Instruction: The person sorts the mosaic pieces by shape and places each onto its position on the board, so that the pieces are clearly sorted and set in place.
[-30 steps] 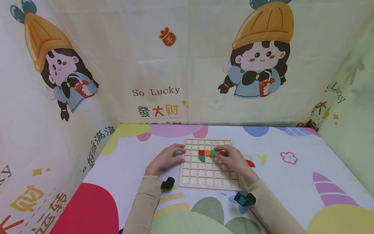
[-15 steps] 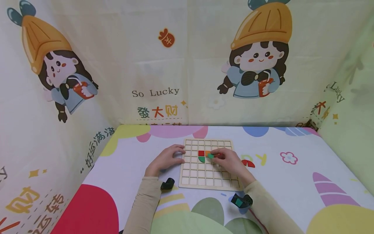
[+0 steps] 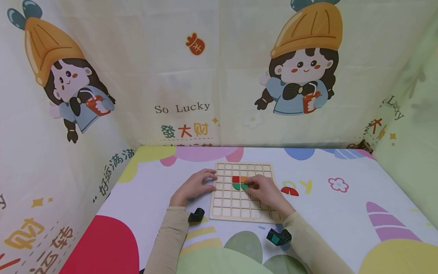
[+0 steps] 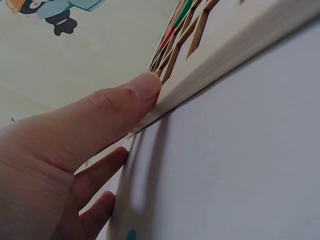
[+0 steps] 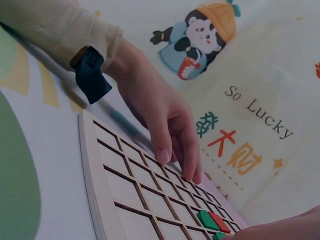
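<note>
A wooden grid board (image 3: pixel 226 213) lies on the table. My left hand (image 3: pixel 196 184) rests at its left edge; in the left wrist view the thumb (image 4: pixel 145 87) touches the board's rim. My right hand (image 3: pixel 265 190) pinches a green quarter-circle piece (image 3: pixel 244 187) at a cell near the middle of the board. Left of that piece is another green quarter-circle piece (image 3: pixel 236 186). Above them sit a red square piece (image 3: pixel 235 179) and an orange piece (image 3: pixel 243 179), the latter partly covered by my right fingers. In the right wrist view, my right hand (image 5: pixel 287 230) shows only in part.
Red quarter-circle pieces (image 3: pixel 289 191) lie on the patterned tablecloth (image 3: pixel 325 213) to the right of the board. A black wrist camera (image 3: pixel 196 215) sits by the left sleeve, and another camera (image 3: pixel 279 236) by the right. A printed cloth (image 3: pixel 239 76) hangs behind the table.
My right hand has moved left and toward me with the green quarter-circle piece, bringing it down beside the other green one. My left hand stays at the board's edge.
</note>
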`<state>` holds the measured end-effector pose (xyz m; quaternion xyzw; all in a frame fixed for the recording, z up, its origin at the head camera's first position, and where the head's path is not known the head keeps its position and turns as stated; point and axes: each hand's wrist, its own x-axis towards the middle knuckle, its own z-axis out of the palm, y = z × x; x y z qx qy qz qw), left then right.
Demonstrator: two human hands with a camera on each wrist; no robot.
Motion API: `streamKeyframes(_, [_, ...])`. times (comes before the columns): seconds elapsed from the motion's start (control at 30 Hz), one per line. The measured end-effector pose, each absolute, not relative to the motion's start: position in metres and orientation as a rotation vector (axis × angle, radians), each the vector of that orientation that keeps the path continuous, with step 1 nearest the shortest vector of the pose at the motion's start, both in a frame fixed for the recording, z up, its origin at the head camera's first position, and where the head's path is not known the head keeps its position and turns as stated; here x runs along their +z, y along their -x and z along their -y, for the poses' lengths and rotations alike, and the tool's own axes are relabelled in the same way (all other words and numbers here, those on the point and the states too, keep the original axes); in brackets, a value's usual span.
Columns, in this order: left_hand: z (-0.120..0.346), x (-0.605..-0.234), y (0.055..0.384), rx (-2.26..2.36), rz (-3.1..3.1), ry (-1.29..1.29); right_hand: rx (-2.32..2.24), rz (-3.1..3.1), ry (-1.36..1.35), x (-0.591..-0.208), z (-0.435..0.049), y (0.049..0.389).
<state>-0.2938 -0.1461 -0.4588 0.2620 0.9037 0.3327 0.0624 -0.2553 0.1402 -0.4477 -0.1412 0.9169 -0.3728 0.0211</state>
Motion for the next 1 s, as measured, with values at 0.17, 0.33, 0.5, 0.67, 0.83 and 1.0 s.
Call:
streamKeyframes(0.17, [0.1455,-0.4583,0.2936,0.999,-2.737,-0.787,-1.135,-2.872,0.471,-0.4484,-0.1398,0.2563])
streamKeyframes(0.33, [0.1458,-0.4573,0.2929,1.013,-2.733,-0.801,-1.121,-2.895,0.524,-0.4493,-0.1399,0.2567])
streamKeyframes(0.5, [0.1463,-0.4570,0.2932,1.016,-2.727,-0.812,-1.112,-2.915,0.530,-0.4494,-0.1400,0.2565])
streamKeyframes(0.67, [0.1466,-0.4566,0.2930,1.017,-2.730,-0.813,-1.113,-2.917,0.520,-0.4495,-0.1404,0.2569])
streamKeyframes(0.83, [0.1463,-0.4566,0.2926,1.018,-2.726,-0.803,-1.117,-2.903,0.481,-0.4496,-0.1400,0.2568])
streamKeyframes(1.0, [0.1460,-0.4570,0.2923,1.021,-2.727,-0.813,-1.117,-2.909,0.498,-0.4500,-0.1405,0.2570])
